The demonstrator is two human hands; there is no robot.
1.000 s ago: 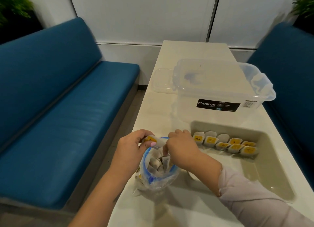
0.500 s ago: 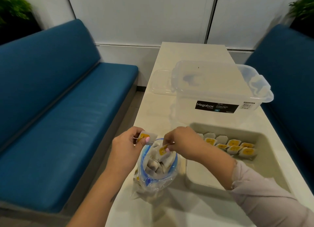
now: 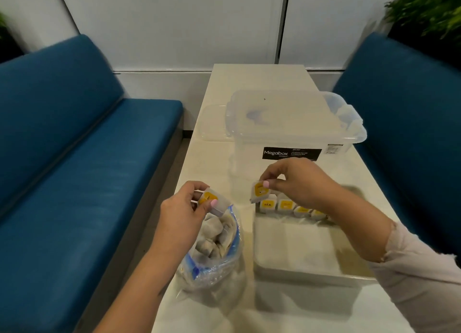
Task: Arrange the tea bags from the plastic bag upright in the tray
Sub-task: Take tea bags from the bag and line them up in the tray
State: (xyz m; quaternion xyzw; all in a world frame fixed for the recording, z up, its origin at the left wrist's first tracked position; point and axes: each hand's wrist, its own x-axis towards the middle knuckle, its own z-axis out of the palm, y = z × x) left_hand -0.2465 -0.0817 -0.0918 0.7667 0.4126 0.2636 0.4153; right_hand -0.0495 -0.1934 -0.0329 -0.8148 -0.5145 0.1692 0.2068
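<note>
Each hand's grip pinches one tea bag: left hand [image 3: 183, 209], right hand [image 3: 296, 180].

— What moved?
— The right hand [image 3: 296, 183] has left the bag [image 3: 212, 253] with a tea bag [image 3: 259, 191] pinched, and now holds it over the tray's [image 3: 299, 270] far left corner.
— And the left?
— No change.

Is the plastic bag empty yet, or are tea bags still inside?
Not empty. The plastic bag stands open on the table, with a heap of pale tea bags showing through its mouth.
</note>
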